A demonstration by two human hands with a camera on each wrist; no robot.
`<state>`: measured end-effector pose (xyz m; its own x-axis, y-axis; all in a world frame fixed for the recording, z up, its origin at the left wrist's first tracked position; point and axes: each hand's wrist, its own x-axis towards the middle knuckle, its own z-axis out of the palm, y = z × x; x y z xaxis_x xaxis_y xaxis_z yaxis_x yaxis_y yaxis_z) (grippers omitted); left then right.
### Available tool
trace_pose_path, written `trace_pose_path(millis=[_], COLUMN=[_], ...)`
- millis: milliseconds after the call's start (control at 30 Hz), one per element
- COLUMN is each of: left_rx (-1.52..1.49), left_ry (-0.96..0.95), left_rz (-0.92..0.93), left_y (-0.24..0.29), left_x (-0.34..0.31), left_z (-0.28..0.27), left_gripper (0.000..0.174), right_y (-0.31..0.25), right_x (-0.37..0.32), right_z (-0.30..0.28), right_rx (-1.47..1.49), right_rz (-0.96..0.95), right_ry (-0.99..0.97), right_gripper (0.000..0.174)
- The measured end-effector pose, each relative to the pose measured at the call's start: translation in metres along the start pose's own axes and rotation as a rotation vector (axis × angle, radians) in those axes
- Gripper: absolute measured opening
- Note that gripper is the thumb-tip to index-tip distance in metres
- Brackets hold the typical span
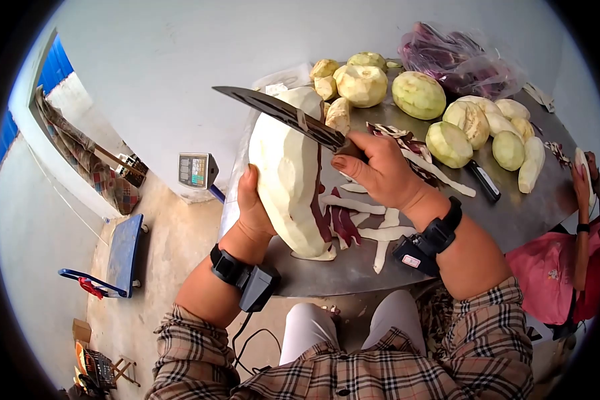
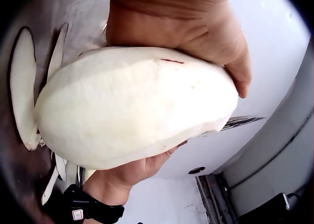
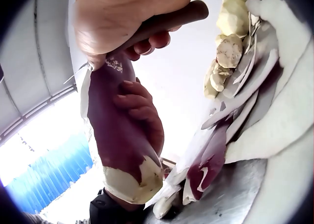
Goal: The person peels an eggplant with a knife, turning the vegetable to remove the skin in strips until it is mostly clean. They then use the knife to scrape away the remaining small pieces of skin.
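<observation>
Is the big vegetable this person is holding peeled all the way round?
No, the right wrist view shows a broad stretch of purple skin covering one side of the big vegetable.

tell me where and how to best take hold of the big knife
Probably best to grip the knife by its dark handle, coming from the person's right, where their right hand holds it: the long blade points away leftward, across the partly peeled vegetable.
</observation>
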<state>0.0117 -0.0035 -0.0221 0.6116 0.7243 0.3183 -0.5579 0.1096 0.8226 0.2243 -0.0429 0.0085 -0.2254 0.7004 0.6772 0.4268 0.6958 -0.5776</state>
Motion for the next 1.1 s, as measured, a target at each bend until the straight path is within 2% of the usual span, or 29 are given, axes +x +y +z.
trace_pose_path(millis=[133, 300, 400, 500, 533, 600, 633, 733, 833, 933, 967, 1067, 1100], left_rx=[0.051, 0.018, 0.061, 0.044, 0.021, 0.015, 0.012, -0.011, -0.114, -0.096, -0.158, -0.278, -0.357], left_ry=[0.184, 0.208, 0.153, 0.068, 0.039, 0.099, 0.127, 0.040, 0.089, 0.173, 0.095, 0.244, 0.166], left_rz=[0.022, 0.025, 0.059, 0.089, 0.097, 0.097, 0.095, 0.088, 0.043, 0.028, 0.038, 0.046, 0.043], left_y=[0.000, 0.002, 0.006, 0.008, 0.009, 0.007, 0.007, 0.008, 0.010, 0.010, 0.008, 0.007, 0.009], left_x=[0.000, 0.000, -0.002, -0.007, -0.008, -0.007, -0.006, -0.002, 0.000, 0.004, 0.007, 0.013, 0.014], left_z=[0.020, 0.021, 0.017, 0.020, 0.019, 0.018, 0.017, 0.012, 0.013, 0.004, -0.008, -0.010, -0.014], left_gripper=[0.093, 0.094, 0.095, 0.097, 0.096, 0.095, 0.094, 0.092, 0.088, 0.081, 0.075, 0.072, 0.070], right_y=[0.004, 0.005, 0.017, 0.041, 0.040, 0.037, 0.037, 0.038, 0.033, 0.028, 0.028, 0.025, 0.022], right_x=[-0.001, 0.000, -0.001, 0.002, 0.001, 0.001, 0.001, -0.001, 0.001, 0.001, 0.002, 0.001, 0.001], right_z=[0.002, 0.003, 0.006, 0.004, 0.005, 0.007, 0.007, 0.006, 0.003, 0.002, 0.001, 0.001, 0.002], right_rx=[-0.010, -0.045, 0.044, 0.045, 0.137, 0.319, 0.368, 0.468, 0.455, 0.446, 0.426, 0.404, 0.431], right_rz=[0.007, 0.058, 0.182, 0.450, 0.520, 0.662, 0.675, 0.698, 0.693, 0.660, 0.656, 0.638, 0.623], right_ry=[0.040, 0.070, 0.101, -0.008, -0.012, -0.032, -0.040, -0.050, -0.067, -0.077, -0.095, -0.119, -0.076], right_gripper=[0.042, 0.046, 0.050, 0.050, 0.049, 0.048, 0.047, 0.045, 0.043, 0.042, 0.041, 0.041, 0.040])
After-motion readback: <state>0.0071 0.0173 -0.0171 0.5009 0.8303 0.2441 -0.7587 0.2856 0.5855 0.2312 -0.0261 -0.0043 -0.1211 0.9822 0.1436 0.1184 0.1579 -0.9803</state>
